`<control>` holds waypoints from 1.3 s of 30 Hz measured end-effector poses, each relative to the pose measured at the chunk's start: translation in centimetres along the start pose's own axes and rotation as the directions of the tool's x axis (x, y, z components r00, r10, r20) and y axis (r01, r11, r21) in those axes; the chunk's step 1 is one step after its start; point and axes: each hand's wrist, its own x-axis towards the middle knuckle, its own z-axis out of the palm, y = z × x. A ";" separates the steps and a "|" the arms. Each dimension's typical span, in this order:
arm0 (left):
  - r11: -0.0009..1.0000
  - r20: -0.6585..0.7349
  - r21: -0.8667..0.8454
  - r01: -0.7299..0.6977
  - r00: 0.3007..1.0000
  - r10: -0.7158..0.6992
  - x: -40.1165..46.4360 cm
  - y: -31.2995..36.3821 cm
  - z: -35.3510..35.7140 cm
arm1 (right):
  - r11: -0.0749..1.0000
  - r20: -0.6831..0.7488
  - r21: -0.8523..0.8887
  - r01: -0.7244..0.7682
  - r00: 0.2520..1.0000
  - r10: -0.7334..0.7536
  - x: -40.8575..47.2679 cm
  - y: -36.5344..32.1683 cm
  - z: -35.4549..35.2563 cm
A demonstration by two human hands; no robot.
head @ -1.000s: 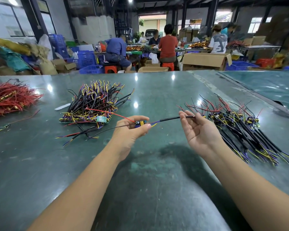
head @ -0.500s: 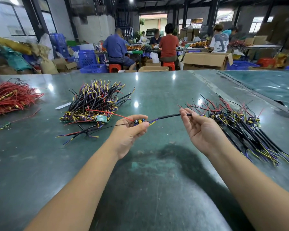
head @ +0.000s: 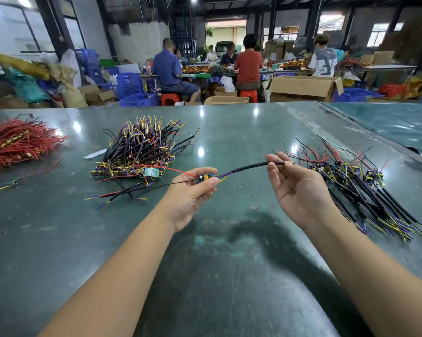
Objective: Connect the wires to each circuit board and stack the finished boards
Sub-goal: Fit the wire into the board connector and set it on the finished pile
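Single head view; looks forward-down across green table (head: 59, 239); hands near.

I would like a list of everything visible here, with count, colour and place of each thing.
circuit board: one, small, yellow and blue parts, held in left hand
black sleeved cable: one, between both hands
wired boards pile: one, black, yellow, purple, table centre-left
second pile: one, mostly black, table right
red wire pile: one, table far left
table: one, dark green
seated workers: several, background
left hand: grips board
right hand: pinches cable
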 end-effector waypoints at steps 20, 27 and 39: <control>1.000 -0.017 0.005 0.029 0.999 -0.029 0.1 -0.2 -0.1 | -0.480 0.727 -0.686 0.547 0.543 -0.420 0.6 1.4 -2.0; 0.996 0.079 0.076 0.049 0.995 -0.055 -0.1 -0.2 0.1 | -0.404 0.760 -0.607 0.685 0.649 -0.042 0.3 1.6 -2.2; 0.985 0.229 0.170 0.032 0.971 -0.071 -0.3 1.1 -2.1 | -0.089 0.662 -0.739 0.668 0.744 0.091 0.1 1.1 -1.9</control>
